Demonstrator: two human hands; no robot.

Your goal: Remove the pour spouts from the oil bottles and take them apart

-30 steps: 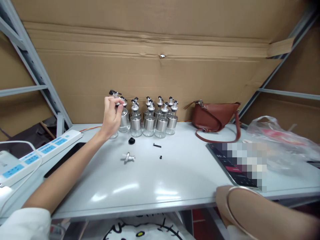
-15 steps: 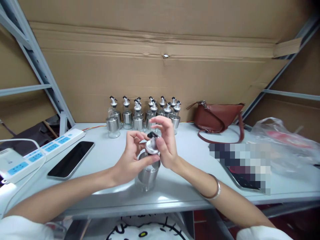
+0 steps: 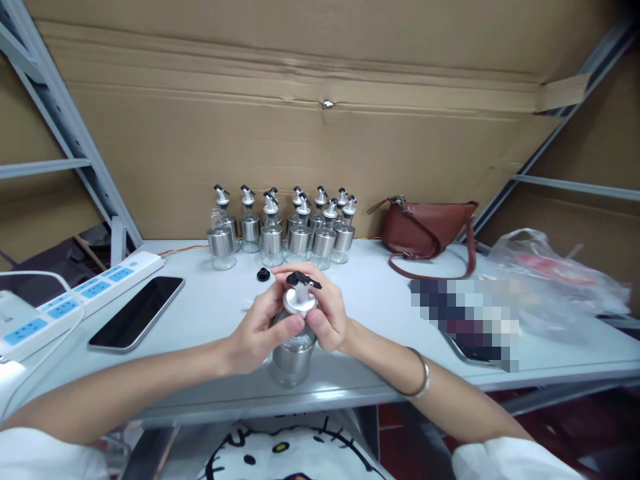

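Note:
A glass bottle with a steel band stands near the table's front edge. On its neck sits a silver pourer cap with a black lever. My left hand wraps the cap from the left, its thumb on the front rim. From the right, my right hand closes round the same cap, thumb also at the front. A small black stopper lies behind my hands. Farther back, several bottles with pourers stand in a group; the leftmost front bottle has no pourer.
At the left are a black phone and a white power strip with a cable. A brown bag, a blurred-out item and a clear plastic bag lie on the right. Cardboard backs the table.
Both hands have closed more tightly round the pourer cap, which now sits lower and straighter on the bottle. The black stopper has come into view. The whole view has shifted slightly.

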